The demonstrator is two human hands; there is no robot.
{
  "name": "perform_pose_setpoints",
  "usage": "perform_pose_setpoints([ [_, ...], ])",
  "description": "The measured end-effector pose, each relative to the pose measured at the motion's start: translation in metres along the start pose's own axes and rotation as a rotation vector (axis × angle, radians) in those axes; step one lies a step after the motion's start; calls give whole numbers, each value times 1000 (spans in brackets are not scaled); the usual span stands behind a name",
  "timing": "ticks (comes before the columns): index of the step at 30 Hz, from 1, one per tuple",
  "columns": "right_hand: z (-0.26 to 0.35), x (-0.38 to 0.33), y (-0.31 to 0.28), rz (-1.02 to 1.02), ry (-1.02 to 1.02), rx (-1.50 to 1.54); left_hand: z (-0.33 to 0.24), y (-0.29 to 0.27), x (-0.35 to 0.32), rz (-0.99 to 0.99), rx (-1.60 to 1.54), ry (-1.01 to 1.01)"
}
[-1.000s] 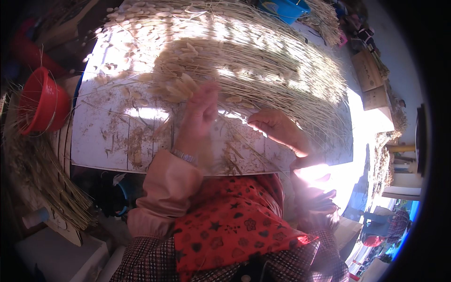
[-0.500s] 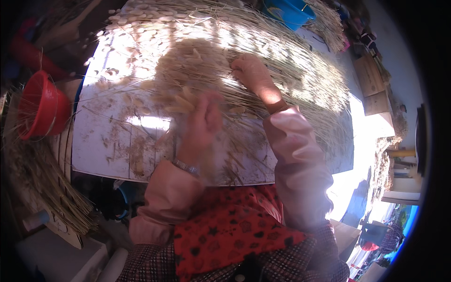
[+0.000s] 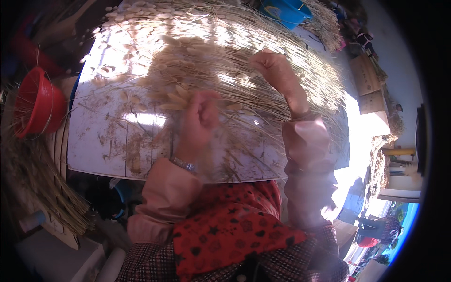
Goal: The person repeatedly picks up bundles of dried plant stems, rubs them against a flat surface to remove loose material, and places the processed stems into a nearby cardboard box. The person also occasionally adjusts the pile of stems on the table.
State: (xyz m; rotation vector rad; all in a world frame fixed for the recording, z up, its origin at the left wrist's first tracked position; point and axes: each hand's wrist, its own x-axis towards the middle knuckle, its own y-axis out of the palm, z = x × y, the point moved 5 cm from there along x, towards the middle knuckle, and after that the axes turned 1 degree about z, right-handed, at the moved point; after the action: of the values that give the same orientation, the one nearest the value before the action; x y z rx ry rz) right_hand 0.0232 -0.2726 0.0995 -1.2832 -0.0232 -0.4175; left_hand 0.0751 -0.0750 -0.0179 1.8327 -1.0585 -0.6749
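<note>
My left hand [image 3: 203, 115] is closed round a small bunch of dried grass stalks, whose tan oval fluffy heads [image 3: 177, 97] fan out to the left of its fingers. Farther right, my right hand [image 3: 276, 71] is bent at the wrist with its fingers pinched together, over the spread of dried stalks [image 3: 310, 77]. Whatever lies between those fingertips is too fine to make out. The loose stalks run across the table with their fluffy heads [image 3: 136, 28] toward the far left and their bare ends to the right.
Bits of chaff litter the white table [image 3: 98, 145]. A blue basin [image 3: 289, 14] stands at its far right. Left of the table are a red bucket [image 3: 42, 103] and a bundle of stalks [image 3: 56, 188]. Cardboard boxes [image 3: 369, 77] stand at the right.
My right hand has moved to the right along the stalks, away from my left hand. The left hand stays nearly in place, still holding its bunch.
</note>
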Motion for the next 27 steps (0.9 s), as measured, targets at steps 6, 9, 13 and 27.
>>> perform_pose_setpoints([
  [6,15,-13,10,71,114,55,0,-5,0,17,-14,-3],
  [9,19,-17,6,14,33,332,-2,-5,0,48,-27,12],
  [13,18,-19,-4,-42,1,48,-1,-6,0,24,-5,21],
  [27,82,-53,-6,-314,20,-259,-3,-5,-2,55,-39,70],
])
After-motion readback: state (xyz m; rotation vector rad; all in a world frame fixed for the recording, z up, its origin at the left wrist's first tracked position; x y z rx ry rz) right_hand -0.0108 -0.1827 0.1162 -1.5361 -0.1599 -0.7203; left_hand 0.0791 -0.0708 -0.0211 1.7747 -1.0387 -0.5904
